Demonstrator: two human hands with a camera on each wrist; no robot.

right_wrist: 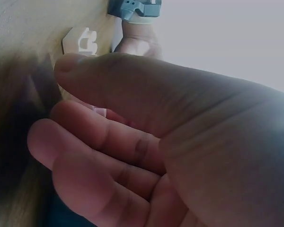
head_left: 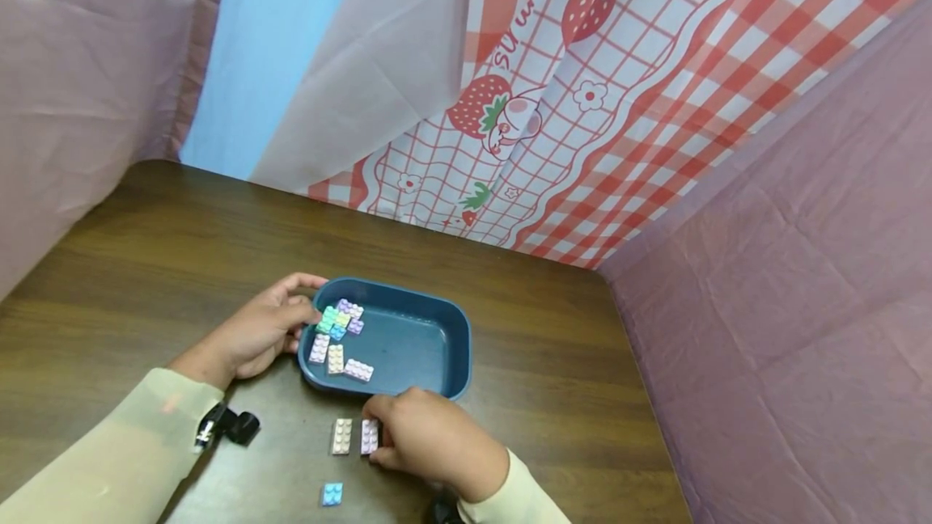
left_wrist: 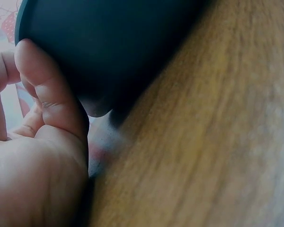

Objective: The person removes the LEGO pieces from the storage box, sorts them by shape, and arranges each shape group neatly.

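A dark blue rectangular tray stands on the table with several pastel toy bricks at its left end, among them a green brick and a cream brick. My left hand grips the tray's left end, thumb at the rim and fingers along the outside. In front of the tray, my right hand pinches a lilac brick between thumb and index finger. Most of that brick is hidden by the fingers in the right wrist view. Just left of it lies a second cream brick.
A small blue brick lies nearer the table's front. Brown wood-grain table surrounds the tray. Hanging cloths close off the back and sides, a red-checked strawberry cloth behind and a mauve cloth on the right.
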